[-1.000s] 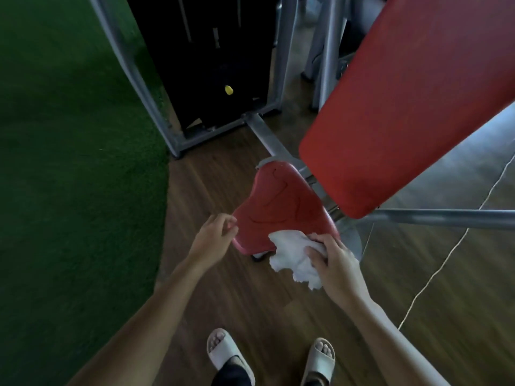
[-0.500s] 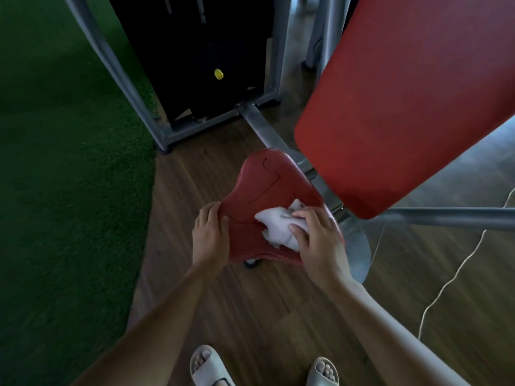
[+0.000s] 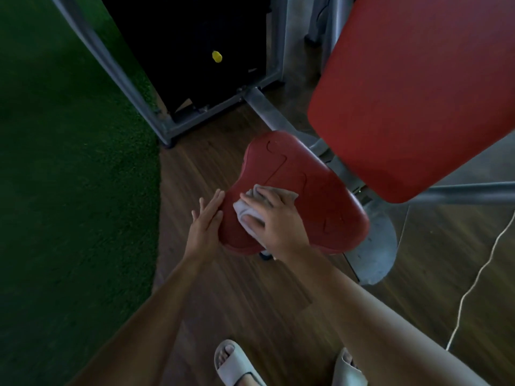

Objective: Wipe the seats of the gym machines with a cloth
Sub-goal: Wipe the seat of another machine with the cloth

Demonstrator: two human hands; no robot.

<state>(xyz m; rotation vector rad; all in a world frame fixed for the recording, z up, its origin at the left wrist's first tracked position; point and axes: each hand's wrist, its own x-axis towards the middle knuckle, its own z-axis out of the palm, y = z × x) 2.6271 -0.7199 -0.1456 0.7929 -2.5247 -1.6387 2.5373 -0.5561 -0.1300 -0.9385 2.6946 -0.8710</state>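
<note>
while a red backrest [image 3: 418, 93] looms over the seat [image 3: 320, 196], left hand [image 3: 206, 221] lies flat on it, right hand [image 3: 278, 221] clutching cloth [image 3: 287, 195].

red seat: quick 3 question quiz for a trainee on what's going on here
1. True or false: the right hand holds the cloth down on the red seat.
2. What does the left hand touch? A the seat's left edge, B the backrest, C the floor.
3. Fill in: the knob on the black weight stack is ____.

Key: 1 true; 2 A; 3 yellow.
</note>
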